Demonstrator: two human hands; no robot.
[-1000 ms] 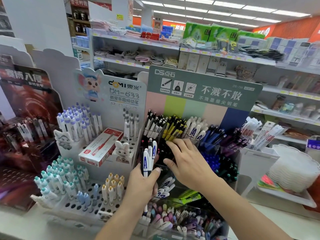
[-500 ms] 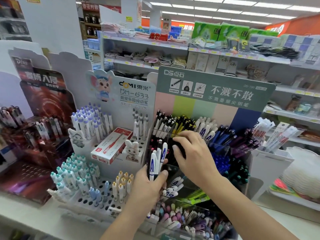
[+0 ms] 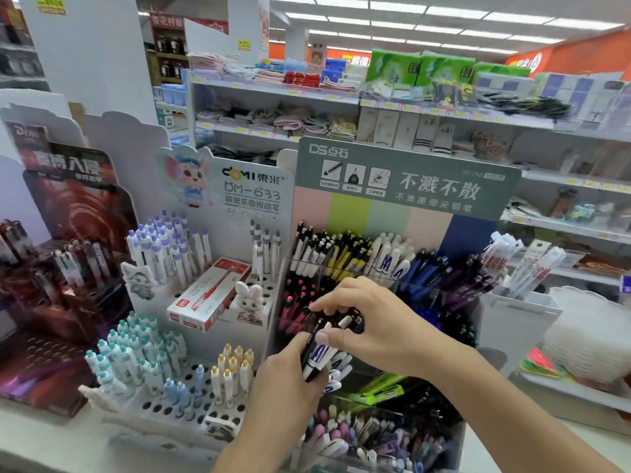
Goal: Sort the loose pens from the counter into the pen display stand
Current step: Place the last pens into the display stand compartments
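A tiered pen display stand (image 3: 406,186) with a grey-green header holds rows of white, yellow, blue and pink-tipped pens in clear compartments. My left hand (image 3: 283,387) grips a small bunch of white pens with blue lettering (image 3: 319,356), tilted up to the right. My right hand (image 3: 368,322) reaches over from the right and pinches the top of one pen in that bunch between thumb and fingers, in front of the stand's middle tier. Both hands touch the bunch.
A white stand (image 3: 218,302) with a cartoon mouse sign holds upright pens, and a red pen box (image 3: 208,295) lies on it at the left. A dark red display (image 3: 65,268) stands far left. White plates (image 3: 587,336) are stacked at the right. Shop shelves run behind.
My right hand left the stand's upper compartment and came down onto the bunch in my left hand. The bunch tilted from upright to leaning right. The camera moved closer.
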